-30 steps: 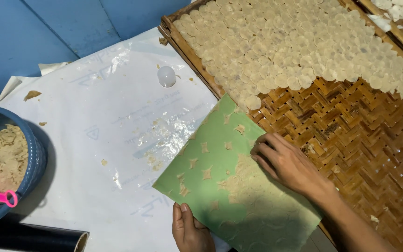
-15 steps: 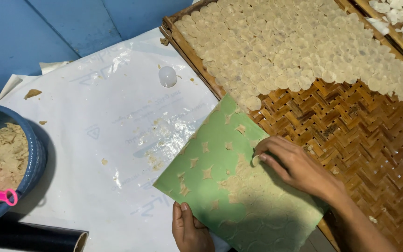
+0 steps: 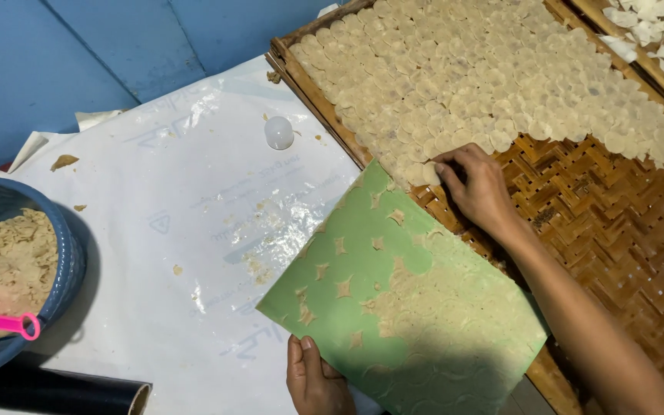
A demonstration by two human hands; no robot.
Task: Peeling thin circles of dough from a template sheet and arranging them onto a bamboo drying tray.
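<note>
My left hand [image 3: 315, 380] grips the near edge of a green sheet [image 3: 363, 253] that carries a thin layer of pale dough with star-shaped scraps on its bare upper part. The sheet rests partly over the woven bamboo tray [image 3: 624, 230]. My right hand [image 3: 476, 188] reaches past the sheet's far corner and presses its fingertips on a thin dough disc at the edge of the many pale discs [image 3: 486, 77] laid in rows on the tray.
A blue bowl [image 3: 67, 253] of dough with a pink tool [image 3: 1, 321] sits at the left. A small translucent round cup [image 3: 279, 132] lies on the white plastic sheet [image 3: 163, 230]. A dark roll [image 3: 63, 392] lies at the bottom left. A second tray [image 3: 655, 31] is at the top right.
My right hand has moved up from the green sheet to the edge of the rows of discs on the tray. My left hand still holds the sheet.
</note>
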